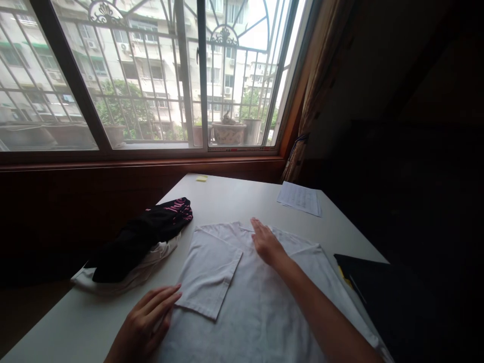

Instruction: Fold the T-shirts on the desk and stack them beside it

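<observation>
A white T-shirt (pixel 264 297) lies spread on the white table, its neckline toward the window. Its left sleeve is folded inward, flat on the body of the shirt. My right hand (pixel 266 242) rests near the neckline with fingers stretched out, and my forearm crosses the shirt's right half. At the shirt's left edge, just below the folded sleeve, is my left hand (pixel 145 320). Its fingers are extended and touch the cloth, holding nothing. The shirt's lower end runs out of view.
Black clothing with pink lettering (pixel 143 237) lies heaped over white cloth (pixel 162 252) at the table's left edge. Printed papers (pixel 300 197) and a yellow sticky note (pixel 201 178) sit toward the far side. A dark flat object (pixel 393 297) borders the shirt on the right. Beyond the table (pixel 234 194) is a barred window.
</observation>
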{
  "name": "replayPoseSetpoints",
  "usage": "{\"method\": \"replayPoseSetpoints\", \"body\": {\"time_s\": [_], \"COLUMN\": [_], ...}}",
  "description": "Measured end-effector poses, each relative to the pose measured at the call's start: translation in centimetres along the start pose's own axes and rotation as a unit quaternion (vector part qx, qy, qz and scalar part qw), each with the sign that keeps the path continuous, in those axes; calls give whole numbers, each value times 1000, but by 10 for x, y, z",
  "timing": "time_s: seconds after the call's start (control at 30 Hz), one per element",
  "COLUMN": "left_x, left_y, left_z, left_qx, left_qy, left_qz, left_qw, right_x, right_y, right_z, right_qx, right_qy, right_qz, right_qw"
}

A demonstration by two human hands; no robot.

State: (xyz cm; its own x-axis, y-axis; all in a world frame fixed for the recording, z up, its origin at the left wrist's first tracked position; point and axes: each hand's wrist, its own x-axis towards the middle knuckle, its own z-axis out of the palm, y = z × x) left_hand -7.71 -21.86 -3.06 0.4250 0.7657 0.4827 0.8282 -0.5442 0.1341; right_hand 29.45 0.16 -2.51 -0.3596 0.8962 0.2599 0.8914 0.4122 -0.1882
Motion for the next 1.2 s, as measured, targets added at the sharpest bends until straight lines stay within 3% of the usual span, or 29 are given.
{"method": "replayPoseSetpoints", "body": {"time_s": [0.13, 0.27, 0.37, 0.47, 0.6, 0.9, 1.2], "left_x": [21, 64, 105, 142, 170, 182, 197], "left_y": [-7, -11, -10, -9, -9, -20, -29], "left_z": [4, 22, 51, 84, 113, 126, 131], "left_qx": [42, 40, 24, 39, 95, 104, 100], "left_qy": [-34, -58, -60, -101, -125, -96, -139], "left_qz": [-8, -21, -51, -102, -154, -169, -164], "left_qw": [999, 997, 997, 989, 975, 975, 972], "right_x": [-31, -59, -68, -67, -65, -66, -60], "right_y": [71, 101, 103, 99, 97, 97, 98], "right_z": [-4, 6, 12, 11, 6, 8, 8], "right_qx": [-47, -71, -73, -76, -72, -88, -99], "right_qy": [63, 71, 74, 75, 68, 61, 57], "right_qz": [71, 104, 122, 132, 147, 163, 176], "right_qw": [994, 989, 987, 985, 984, 981, 978]}}
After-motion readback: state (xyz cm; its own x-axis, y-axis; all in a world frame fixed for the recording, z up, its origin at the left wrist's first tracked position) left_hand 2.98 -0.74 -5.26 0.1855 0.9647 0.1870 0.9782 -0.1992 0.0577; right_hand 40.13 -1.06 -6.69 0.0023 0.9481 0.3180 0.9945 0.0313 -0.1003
